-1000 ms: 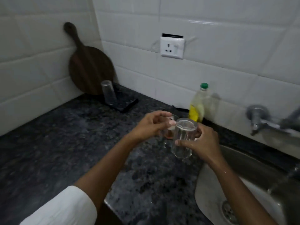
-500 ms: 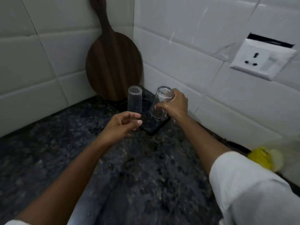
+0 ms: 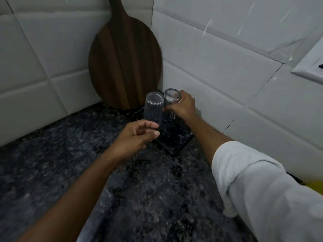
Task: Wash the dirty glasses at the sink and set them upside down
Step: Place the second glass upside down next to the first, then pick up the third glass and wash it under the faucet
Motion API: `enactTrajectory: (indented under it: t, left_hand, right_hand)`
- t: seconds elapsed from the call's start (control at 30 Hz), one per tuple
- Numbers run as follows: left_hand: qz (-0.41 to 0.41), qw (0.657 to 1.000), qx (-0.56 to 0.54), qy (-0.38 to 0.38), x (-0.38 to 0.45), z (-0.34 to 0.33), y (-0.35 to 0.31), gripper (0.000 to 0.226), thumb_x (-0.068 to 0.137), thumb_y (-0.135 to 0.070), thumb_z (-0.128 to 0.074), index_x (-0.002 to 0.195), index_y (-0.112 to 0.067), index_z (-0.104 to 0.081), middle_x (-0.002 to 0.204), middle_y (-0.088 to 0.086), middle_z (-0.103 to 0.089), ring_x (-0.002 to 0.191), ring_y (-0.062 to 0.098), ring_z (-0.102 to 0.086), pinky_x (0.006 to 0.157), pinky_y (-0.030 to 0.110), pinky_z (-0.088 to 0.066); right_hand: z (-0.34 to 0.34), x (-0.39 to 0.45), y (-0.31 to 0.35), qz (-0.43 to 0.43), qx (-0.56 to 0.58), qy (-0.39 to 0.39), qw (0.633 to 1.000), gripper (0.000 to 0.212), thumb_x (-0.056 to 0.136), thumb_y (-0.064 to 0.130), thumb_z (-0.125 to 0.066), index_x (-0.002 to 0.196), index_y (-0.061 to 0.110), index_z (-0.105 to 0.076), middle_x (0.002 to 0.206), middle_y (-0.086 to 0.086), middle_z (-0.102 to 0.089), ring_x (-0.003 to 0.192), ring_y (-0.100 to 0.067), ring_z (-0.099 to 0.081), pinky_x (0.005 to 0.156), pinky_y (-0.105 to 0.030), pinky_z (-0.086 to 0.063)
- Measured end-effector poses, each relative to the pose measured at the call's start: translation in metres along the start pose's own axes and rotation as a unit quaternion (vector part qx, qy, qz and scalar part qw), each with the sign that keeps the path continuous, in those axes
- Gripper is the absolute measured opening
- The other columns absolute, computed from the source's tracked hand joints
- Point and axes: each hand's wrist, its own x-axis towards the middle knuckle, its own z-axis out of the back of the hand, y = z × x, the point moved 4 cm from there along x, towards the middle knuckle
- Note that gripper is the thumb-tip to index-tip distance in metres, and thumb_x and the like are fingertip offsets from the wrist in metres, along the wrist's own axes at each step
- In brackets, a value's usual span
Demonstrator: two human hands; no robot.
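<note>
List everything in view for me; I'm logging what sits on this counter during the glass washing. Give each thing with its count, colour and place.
ribbed glass: 1, clear, upside down on the tray, left spot
second glass: 1, clear, upside down, at the tray's back, beside the ribbed glass
tray: 1, black, on the counter near the corner
cutting board: 1, dark brown wood, leaning in the wall corner
counter: 1, dark speckled stone
wall tiles: many, white
socket plate: 1, white, right edge
yellow object: 1, far right, mostly cut off
left hand: 1, loosely curled, empty, before the ribbed glass
right hand: 1, gripping the second glass
</note>
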Motion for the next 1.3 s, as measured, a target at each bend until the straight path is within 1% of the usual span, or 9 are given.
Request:
enactTrajectory:
  t: [0.17, 0.33, 0.43, 0.57, 0.73, 0.87, 1.03, 1.17, 1.3]
  left_hand:
    - [0.000, 1.000, 0.007, -0.001, 0.000, 0.000, -0.002, 0.019, 0.091, -0.025, -0.068, 0.111, -0.025, -0.068, 0.108, 0.002, -0.075, 0.092, 0.010, -0.068, 0.075, 0.029, -0.052]
    - [-0.001, 1.000, 0.015, -0.008, -0.007, -0.008, -0.009, 0.022, 0.092, -0.023, -0.068, 0.114, -0.020, -0.067, 0.110, 0.007, -0.073, 0.091, 0.012, -0.067, 0.076, 0.031, -0.051]
    - [0.001, 1.000, 0.016, -0.011, -0.017, -0.027, -0.015, 0.020, 0.092, -0.021, -0.068, 0.112, -0.018, -0.067, 0.108, 0.013, -0.073, 0.085, 0.012, -0.064, 0.073, 0.030, -0.050]
    - [-0.011, 0.999, 0.030, 0.014, -0.042, -0.078, -0.035, 0.012, 0.092, -0.018, -0.067, 0.103, -0.023, -0.066, 0.101, 0.009, -0.071, 0.078, 0.010, -0.063, 0.067, 0.026, -0.049]
    - [-0.044, 0.996, 0.055, 0.049, -0.103, -0.161, -0.075, 0.015, 0.091, -0.020, -0.069, 0.105, -0.023, -0.066, 0.098, 0.005, -0.072, 0.081, 0.011, -0.067, 0.065, 0.026, -0.050]
    - [-0.073, 0.992, 0.072, 0.071, -0.158, -0.227, -0.098, 0.016, 0.091, -0.018, -0.068, 0.107, -0.020, -0.066, 0.101, 0.009, -0.073, 0.077, 0.010, -0.066, 0.057, 0.019, -0.051]
    - [-0.088, 0.987, 0.090, 0.099, -0.207, -0.287, -0.111, 0.021, 0.091, -0.019, -0.068, 0.111, -0.016, -0.067, 0.103, 0.009, -0.073, 0.084, 0.014, -0.067, 0.064, 0.024, -0.050]
    - [-0.092, 0.985, 0.087, 0.119, -0.217, -0.312, -0.108, 0.014, 0.091, -0.018, -0.068, 0.105, -0.019, -0.067, 0.096, 0.006, -0.072, 0.077, 0.010, -0.066, 0.063, 0.025, -0.050]
    - [-0.082, 0.984, 0.086, 0.131, -0.208, -0.324, -0.099, 0.018, 0.091, -0.018, -0.068, 0.109, -0.018, -0.068, 0.096, 0.004, -0.073, 0.081, 0.012, -0.067, 0.070, 0.032, -0.052]
  right_hand:
    - [-0.004, -0.005, -0.002, 0.005, 0.013, 0.020, 1.000, 0.070, 0.051, 0.027, -0.092, 0.113, 0.012, -0.062, 0.110, -0.006, -0.071, 0.097, -0.021, -0.065, 0.076, -0.024, -0.045]
    - [0.018, -0.023, -0.006, -0.038, 0.055, 0.039, 0.997, 0.076, 0.061, 0.021, -0.089, 0.126, 0.011, -0.051, 0.119, -0.007, -0.061, 0.106, -0.022, -0.059, 0.089, -0.035, -0.051]
    - [0.054, -0.064, -0.013, -0.061, 0.114, 0.022, 0.991, 0.050, 0.071, 0.020, -0.082, 0.115, 0.014, -0.059, 0.108, -0.003, -0.066, 0.094, -0.017, -0.062, 0.074, -0.026, -0.048]
    - [0.113, -0.142, -0.030, -0.083, 0.172, 0.061, 0.980, 0.023, 0.074, 0.017, -0.079, 0.091, 0.020, -0.065, 0.092, -0.004, -0.071, 0.087, -0.020, -0.068, 0.071, -0.031, -0.051]
    - [0.203, -0.243, -0.053, -0.101, 0.206, 0.050, 0.972, 0.015, 0.079, 0.018, -0.076, 0.091, 0.018, -0.067, 0.095, -0.009, -0.072, 0.086, -0.020, -0.068, 0.069, -0.034, -0.054]
    - [0.266, -0.318, -0.079, -0.090, 0.229, 0.022, 0.969, 0.014, 0.075, 0.016, -0.076, 0.085, 0.018, -0.066, 0.078, -0.004, -0.067, 0.069, -0.017, -0.062, 0.060, -0.032, -0.048]
    - [0.331, -0.381, -0.129, -0.086, 0.199, -0.042, 0.975, 0.015, 0.075, 0.020, -0.076, 0.082, 0.024, -0.064, 0.077, 0.000, -0.065, 0.072, -0.015, -0.064, 0.062, -0.029, -0.050]
    - [0.351, -0.407, -0.179, -0.121, 0.149, -0.178, 0.965, 0.027, 0.067, 0.019, -0.082, 0.082, 0.021, -0.060, 0.074, 0.000, -0.064, 0.068, -0.016, -0.062, 0.067, -0.031, -0.051]
    - [0.327, -0.417, -0.225, -0.194, 0.122, -0.237, 0.944, 0.072, 0.055, 0.024, -0.091, 0.113, 0.013, -0.049, 0.109, -0.006, -0.056, 0.092, -0.020, -0.057, 0.078, -0.035, -0.051]
